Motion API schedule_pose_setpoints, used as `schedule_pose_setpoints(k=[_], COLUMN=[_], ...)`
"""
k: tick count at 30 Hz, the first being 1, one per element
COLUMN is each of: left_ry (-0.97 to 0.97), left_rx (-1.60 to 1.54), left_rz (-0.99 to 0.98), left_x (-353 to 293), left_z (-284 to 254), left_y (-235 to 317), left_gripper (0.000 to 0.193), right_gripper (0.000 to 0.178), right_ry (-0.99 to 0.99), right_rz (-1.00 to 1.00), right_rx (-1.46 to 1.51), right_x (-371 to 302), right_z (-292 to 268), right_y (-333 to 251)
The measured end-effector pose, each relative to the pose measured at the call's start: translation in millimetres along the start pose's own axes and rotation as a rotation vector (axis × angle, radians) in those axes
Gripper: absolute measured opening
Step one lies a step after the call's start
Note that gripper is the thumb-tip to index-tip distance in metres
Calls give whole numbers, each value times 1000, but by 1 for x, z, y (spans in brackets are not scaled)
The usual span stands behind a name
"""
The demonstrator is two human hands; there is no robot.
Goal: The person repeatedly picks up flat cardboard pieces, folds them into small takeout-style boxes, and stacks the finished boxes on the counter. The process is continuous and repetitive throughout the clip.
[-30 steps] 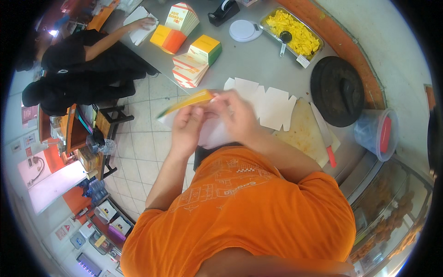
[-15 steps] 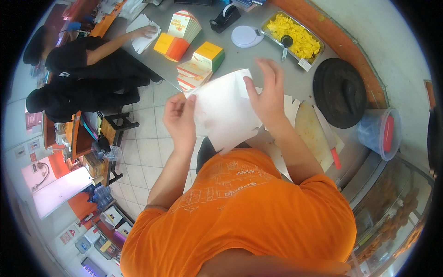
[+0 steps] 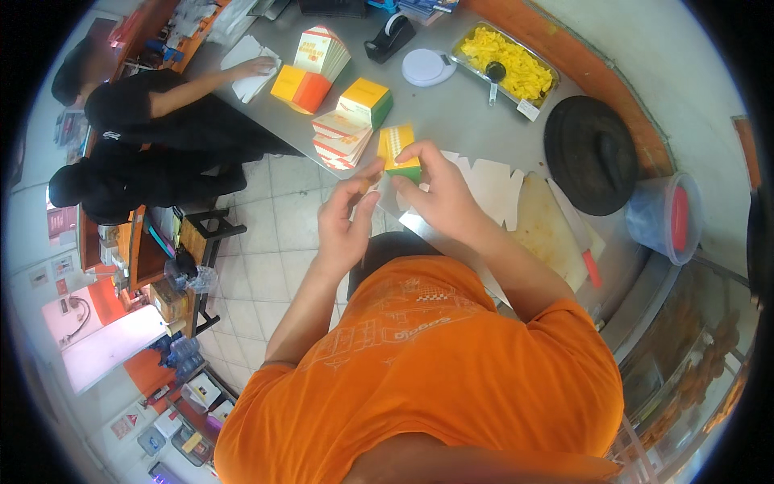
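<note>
A small yellow and green paper food box point(image 3: 395, 141), folded into shape, is held above the table's near edge. Around its near right side the thumb and fingers of my right hand point(image 3: 431, 185) are closed. My left hand point(image 3: 347, 210) is at its lower left, fingers curled in a pinch on a pale edge of the box; the fingertips partly hide it. Just beyond stand stacks of folded boxes: a yellow-green stack point(image 3: 364, 101) with red-patterned white ones point(image 3: 343, 137), and an orange stack point(image 3: 300, 89). Flat white box blanks point(image 3: 488, 189) lie right of my right hand.
At the right are a cutting board point(image 3: 542, 230), a red-handled knife point(image 3: 591, 266), a black lid point(image 3: 588, 157) and a plastic tub point(image 3: 657, 218). Farther back are a tray of yellow pieces point(image 3: 508, 63), a scale point(image 3: 427, 67) and a tape dispenser point(image 3: 389, 38). A co-worker's hand point(image 3: 254, 67) rests on white sheets.
The white sheet spread between my hands has given way to a folded yellow-green box. Both hands have come closer together and lower, and the right fingers have closed in.
</note>
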State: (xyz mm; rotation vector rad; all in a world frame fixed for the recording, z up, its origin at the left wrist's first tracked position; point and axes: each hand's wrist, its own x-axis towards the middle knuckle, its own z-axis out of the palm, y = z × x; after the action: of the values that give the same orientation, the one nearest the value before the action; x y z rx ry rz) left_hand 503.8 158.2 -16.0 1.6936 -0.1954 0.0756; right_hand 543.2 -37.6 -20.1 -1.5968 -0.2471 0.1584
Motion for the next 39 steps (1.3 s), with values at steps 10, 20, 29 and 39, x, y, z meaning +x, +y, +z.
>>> schedule_pose_setpoints(k=[10,20,29,39], left_ry=[119,271,236,285], left_rx=[-335,-516,-318,-150], left_rz=[-559,-531,-376,-137], left_x=[-11,-39,-50,-35], left_z=[-18,-20,-16,5], left_y=[-10,-7,-2,10], left_gripper=[11,11,13,18], right_gripper=[15,20,18,17], right_ry=[218,70,-42,-113], right_rz=[-384,32,365,177], right_rx=[-431,311,677,597], right_x=[-12,-20,-7,-12], right_z=[5,53,52,38], right_y=[16,25,20,6])
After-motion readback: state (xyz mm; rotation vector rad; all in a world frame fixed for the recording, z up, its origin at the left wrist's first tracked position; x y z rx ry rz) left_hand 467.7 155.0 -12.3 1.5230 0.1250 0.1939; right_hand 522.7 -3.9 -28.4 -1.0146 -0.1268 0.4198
